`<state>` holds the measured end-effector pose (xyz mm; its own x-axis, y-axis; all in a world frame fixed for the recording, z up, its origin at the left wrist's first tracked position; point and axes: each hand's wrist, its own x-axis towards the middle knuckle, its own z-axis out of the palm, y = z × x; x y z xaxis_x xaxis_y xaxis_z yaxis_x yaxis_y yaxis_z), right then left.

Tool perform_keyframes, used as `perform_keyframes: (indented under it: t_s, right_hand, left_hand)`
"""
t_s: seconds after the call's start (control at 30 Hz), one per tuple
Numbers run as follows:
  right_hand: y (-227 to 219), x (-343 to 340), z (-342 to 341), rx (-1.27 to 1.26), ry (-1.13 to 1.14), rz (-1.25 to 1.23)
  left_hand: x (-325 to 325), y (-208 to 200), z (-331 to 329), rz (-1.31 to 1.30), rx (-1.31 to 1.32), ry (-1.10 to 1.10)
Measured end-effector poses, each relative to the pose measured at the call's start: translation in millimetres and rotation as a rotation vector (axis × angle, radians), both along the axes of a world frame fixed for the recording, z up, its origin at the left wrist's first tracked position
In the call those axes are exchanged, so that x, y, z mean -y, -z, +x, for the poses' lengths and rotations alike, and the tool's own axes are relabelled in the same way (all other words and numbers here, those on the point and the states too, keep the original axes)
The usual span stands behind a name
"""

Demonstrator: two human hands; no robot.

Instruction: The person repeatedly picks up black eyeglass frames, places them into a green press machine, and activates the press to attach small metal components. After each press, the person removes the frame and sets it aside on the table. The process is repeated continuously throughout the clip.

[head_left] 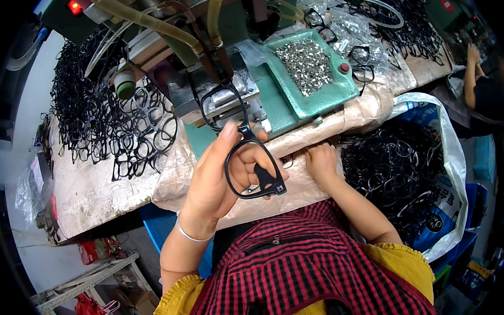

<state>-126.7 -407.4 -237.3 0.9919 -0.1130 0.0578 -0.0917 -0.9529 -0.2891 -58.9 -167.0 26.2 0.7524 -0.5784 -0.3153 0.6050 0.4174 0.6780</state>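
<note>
My left hand [214, 170] pinches a black eyeglass frame [246, 136] near its bridge. One rim reaches up to the metal block [226, 95] under the machine's prongs [220, 71]; whether it touches the block I cannot tell. The other rim hangs toward me, across my palm and curled fingers. To the right, my right hand [323, 160] rests on the wrapped front edge of the bench, its fingers bent inward. Whatever those fingers may hold is hidden. Small silvery metal pieces [306, 63] fill the green tray [344, 91] beside the machine.
Black eyeglass frames [139, 135] are heaped on the bench at left, with more [392, 13] at the far right. A white sack [459, 192] full of dark frames stands by my right arm. At the far right edge another person's arm [471, 77] shows.
</note>
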Motion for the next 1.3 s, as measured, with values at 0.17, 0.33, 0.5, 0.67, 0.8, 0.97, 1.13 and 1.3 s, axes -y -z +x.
perform_keyframes:
  t_s: [0.17, 0.33, 0.5, 0.67, 0.8, 0.97, 1.13, 1.3]
  right_hand:
    - [26.9, -7.3, 21.5, 0.26, 0.024, -0.029]
    - [67.4, -4.3, 29.4, 0.217, -0.021, -0.1]
    - [18.2, -13.0, 23.9, 0.039, -0.147, -0.182]
    - [-125.5, -11.4, -12.8, -0.228, 0.13, 0.733]
    - [-206.8, -4.5, 25.6, 0.024, 0.041, 1.025]
    - [-211.2, -4.7, 120.3, 0.478, 0.1, 0.88]
    - [-171.5, 6.2, 121.6, 0.507, 0.242, 1.271]
    - [-227.8, -40.5, 121.7, 0.48, 0.018, 1.316]
  left_hand:
    - [-40.2, 32.6, -22.6, 0.207, 0.098, -0.145]
    - [-81.9, 44.8, -27.9, 0.179, 0.092, -0.227]
    - [-97.4, 28.9, -1.5, 0.438, 0.302, -0.294]
    - [-149.8, 25.6, 59.2, 0.843, 0.612, -0.688]
    - [-171.2, 57.5, 136.0, 1.695, 0.846, -0.585]
    - [-172.4, 103.3, 200.9, 1.986, 0.526, -0.419]
    - [-190.9, 87.3, 143.6, 1.03, 0.655, -0.8]
    - [-154.9, 63.1, 91.7, 0.517, 0.517, -0.962]
